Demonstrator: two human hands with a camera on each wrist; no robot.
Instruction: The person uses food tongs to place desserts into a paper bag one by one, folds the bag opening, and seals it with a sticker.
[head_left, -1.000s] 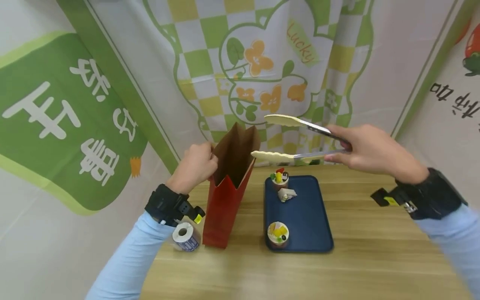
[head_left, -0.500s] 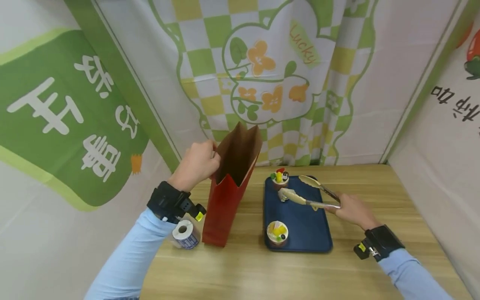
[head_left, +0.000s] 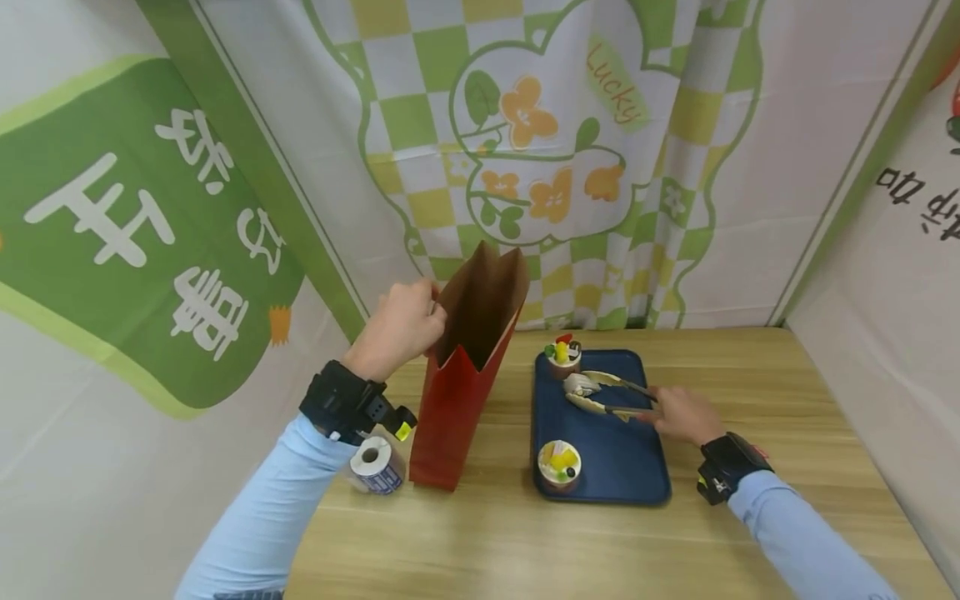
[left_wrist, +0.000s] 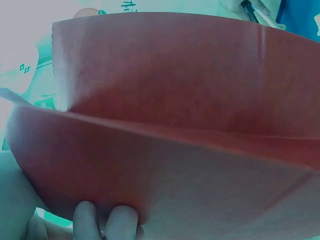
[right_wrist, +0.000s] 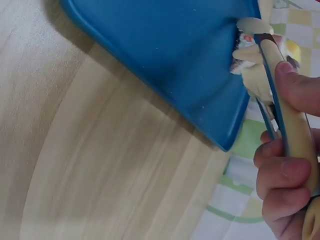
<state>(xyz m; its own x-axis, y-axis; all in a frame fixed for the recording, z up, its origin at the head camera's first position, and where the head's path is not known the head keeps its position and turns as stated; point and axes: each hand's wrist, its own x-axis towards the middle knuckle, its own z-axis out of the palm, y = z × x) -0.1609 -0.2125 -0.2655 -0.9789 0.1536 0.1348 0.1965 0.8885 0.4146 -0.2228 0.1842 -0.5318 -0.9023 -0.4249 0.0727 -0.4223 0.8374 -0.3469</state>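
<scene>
My left hand [head_left: 401, 327] pinches the left rim of a tall red paper bag [head_left: 453, 425], whose brown inside shows at its open top. In the left wrist view, fingertips [left_wrist: 122, 222] lie against the bag's wall. My right hand [head_left: 686, 414] grips a pair of tongs [head_left: 592, 406] with pale yellow tips. Those tips stand on either side of a small cake slice [head_left: 579, 384] on the dark blue tray [head_left: 615, 450]. Behind the slice sits one fruit-topped cupcake [head_left: 564, 354]; another cupcake [head_left: 559, 463] is at the tray's near left corner.
A roll of labels [head_left: 378, 467] stands left of the bag on the wooden table [head_left: 525, 550]. A checked curtain [head_left: 420, 117] hangs behind the table, with pale walls at both sides.
My right hand has lowered the tongs from above the tray's back to the cake slice, their tips now at its sides. My left hand keeps its hold on the bag.
</scene>
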